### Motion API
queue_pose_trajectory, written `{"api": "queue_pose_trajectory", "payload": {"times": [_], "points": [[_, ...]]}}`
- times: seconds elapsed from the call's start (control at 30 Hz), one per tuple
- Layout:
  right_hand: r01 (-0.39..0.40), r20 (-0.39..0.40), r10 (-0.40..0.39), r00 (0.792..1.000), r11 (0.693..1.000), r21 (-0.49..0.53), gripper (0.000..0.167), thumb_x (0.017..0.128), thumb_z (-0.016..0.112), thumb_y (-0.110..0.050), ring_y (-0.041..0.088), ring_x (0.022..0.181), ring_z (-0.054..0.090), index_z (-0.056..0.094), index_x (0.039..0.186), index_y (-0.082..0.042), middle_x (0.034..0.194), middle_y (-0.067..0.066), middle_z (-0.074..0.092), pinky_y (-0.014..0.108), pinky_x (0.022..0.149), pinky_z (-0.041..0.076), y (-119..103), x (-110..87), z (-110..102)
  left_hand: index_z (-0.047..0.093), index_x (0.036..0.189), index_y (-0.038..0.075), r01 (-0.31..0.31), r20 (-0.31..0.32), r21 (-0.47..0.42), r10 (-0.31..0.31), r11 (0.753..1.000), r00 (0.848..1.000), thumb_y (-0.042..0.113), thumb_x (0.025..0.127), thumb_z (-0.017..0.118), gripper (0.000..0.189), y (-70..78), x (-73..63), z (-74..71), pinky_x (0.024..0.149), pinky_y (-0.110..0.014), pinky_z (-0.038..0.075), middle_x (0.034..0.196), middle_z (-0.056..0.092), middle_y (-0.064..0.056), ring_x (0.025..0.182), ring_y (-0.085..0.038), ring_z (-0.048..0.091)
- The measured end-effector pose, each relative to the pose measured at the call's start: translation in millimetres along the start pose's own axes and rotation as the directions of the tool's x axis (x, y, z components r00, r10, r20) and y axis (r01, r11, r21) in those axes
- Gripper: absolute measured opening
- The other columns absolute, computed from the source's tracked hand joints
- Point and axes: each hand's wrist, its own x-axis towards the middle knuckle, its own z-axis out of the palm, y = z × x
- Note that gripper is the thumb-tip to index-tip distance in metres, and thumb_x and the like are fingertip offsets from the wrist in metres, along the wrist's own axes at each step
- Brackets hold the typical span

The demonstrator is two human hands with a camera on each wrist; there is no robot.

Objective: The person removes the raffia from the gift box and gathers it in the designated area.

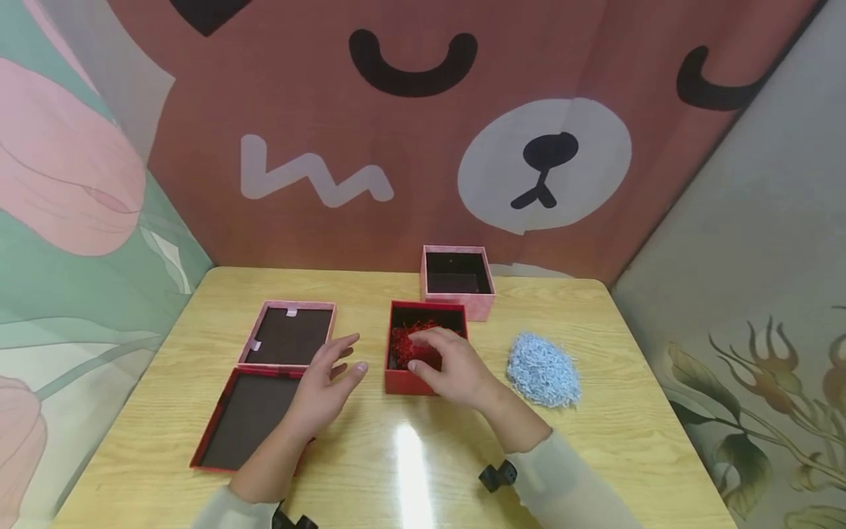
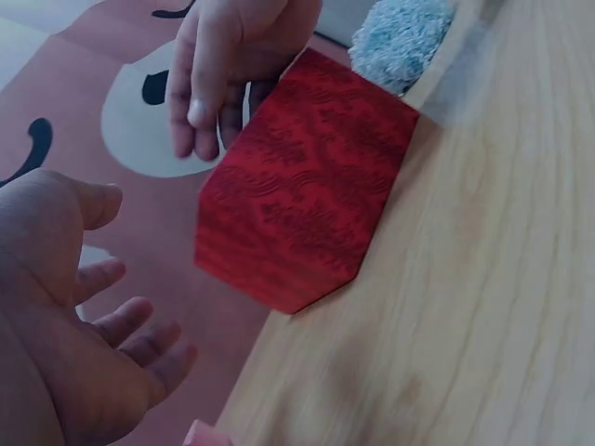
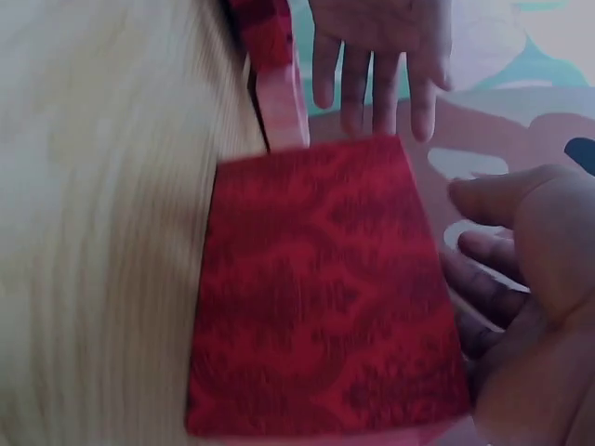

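A red patterned box (image 1: 410, 382) with a dark inside stands mid-table, red shredded paper filler (image 1: 405, 345) in it. Over its opening hovers my right hand (image 1: 456, 367), thumb and fingers apart and bent slightly downward, nothing seen between them. In the left wrist view, the fingers of this right hand (image 2: 218, 79) hang loosely beside the box's upper edge. My left hand (image 1: 325, 386), fingers spread and holding nothing, is raised left of the box. It overlaps the corners of a pink-rimmed lid (image 1: 294, 338) and a red-rimmed lid (image 1: 247, 419), both lying inside up.
Behind the red box stands a pink box (image 1: 463, 306), its dark inside showing. A heap of light blue shredded paper (image 1: 543, 371) lies to the right of my right hand. The wooden table (image 1: 357, 485) meets a wall with a bear picture (image 1: 297, 242) at its back edge.
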Motion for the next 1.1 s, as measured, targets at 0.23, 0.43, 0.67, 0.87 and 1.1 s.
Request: {"api": "queue_pose_trajectory", "payload": {"times": [0.23, 0.43, 0.67, 0.87, 1.1], "points": [[-0.084, 0.045, 0.095, 0.994, 0.976, -0.199, 0.055, 0.096, 0.074, -0.035, 0.029, 0.134, 0.054, 0.061, 0.143, -0.009, 0.144, 0.01, 0.059, 0.048, 0.113, 0.045, 10.9, 5.6, -2.7, 0.055, 0.15, 0.026, 0.017, 0.027, -0.065, -0.016, 0.998, 1.0, 0.033, 0.099, 0.073, 0.054, -6.6, 6.1, 24.8, 0.111, -0.058, 0.044, 0.154, 0.043, -0.007, 0.14, -0.038, 0.046], [-0.091, 0.083, 0.128, 0.988, 0.93, -0.357, 0.067, 0.094, 0.074, -0.047, 0.032, 0.137, 0.052, 0.057, 0.147, -0.01, 0.148, 0.012, 0.057, 0.049, 0.115, 0.044, 13.7, 21.2, -2.5, 0.054, 0.151, 0.025, 0.01, 0.028, -0.038, -0.009, 0.999, 1.0, 0.036, 0.099, 0.073, 0.057, -7.7, 19.7, 43.8, 0.107, -0.06, 0.048, 0.156, 0.041, -0.008, 0.139, -0.04, 0.046], [-0.043, 0.213, 0.171, 0.962, 0.865, -0.5, 0.083, 0.092, 0.066, -0.065, 0.034, 0.14, 0.05, 0.051, 0.153, -0.01, 0.153, 0.014, 0.052, 0.052, 0.113, 0.045, 11.6, 43.0, -0.7, 0.048, 0.155, 0.02, 0.058, -0.006, -0.031, -0.058, 0.998, 0.998, 0.037, 0.096, 0.076, 0.068, -12.5, 27.1, 56.0, 0.098, -0.052, 0.056, 0.154, 0.044, -0.012, 0.133, -0.04, 0.053], [-0.059, 0.265, 0.232, 0.936, 0.846, -0.531, 0.087, 0.092, 0.059, -0.07, 0.036, 0.14, 0.049, 0.046, 0.157, -0.013, 0.157, 0.013, 0.047, 0.054, 0.115, 0.042, 14.1, 52.1, 0.4, 0.047, 0.156, 0.021, 0.038, 0.003, -0.09, -0.037, 0.995, 0.999, 0.037, 0.098, 0.074, 0.066, -8.8, 27.9, 60.6, 0.099, -0.052, 0.055, 0.151, 0.049, -0.012, 0.133, -0.037, 0.054], [-0.095, 0.311, 0.302, 0.901, 0.838, -0.537, 0.094, 0.091, 0.055, -0.076, 0.038, 0.138, 0.051, 0.042, 0.159, -0.014, 0.157, 0.012, 0.047, 0.059, 0.112, 0.043, 18.4, 59.5, 7.8, 0.046, 0.156, 0.019, 0.03, -0.02, -0.123, -0.033, 0.992, 0.999, 0.027, 0.098, 0.074, 0.065, -9.5, 26.4, 63.0, 0.1, -0.057, 0.053, 0.151, 0.049, -0.015, 0.132, -0.04, 0.054]]}}
